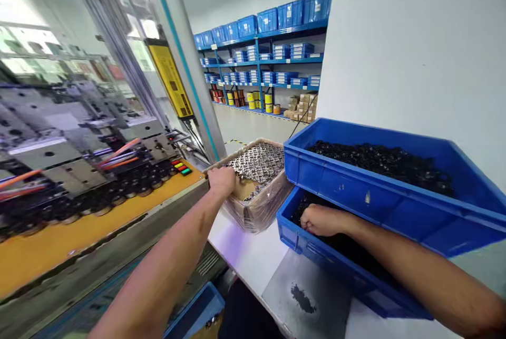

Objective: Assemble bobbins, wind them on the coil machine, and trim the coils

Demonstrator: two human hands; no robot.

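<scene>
My left hand (222, 180) reaches over the near left edge of a plastic-wrapped cardboard box (253, 211). Many small shiny metal ring-like parts (259, 162) fill much of that box, with bare cardboard showing near my hand. Its fingers are curled, and their tips are hidden. Inside the lower blue bin (288, 231), my right hand (322, 219) is closed among small black parts (306, 204). Whatever either hand grips is too hidden to make out.
An upper blue bin (367, 191) of black pieces overhangs the lower one. At left stands a machine with a row of dark parts along a yellow-orange ledge (130, 210). A yellow device (169, 79) hangs on its frame. Blue shelving (259, 59) stands behind; a blue crate (209, 299) sits below.
</scene>
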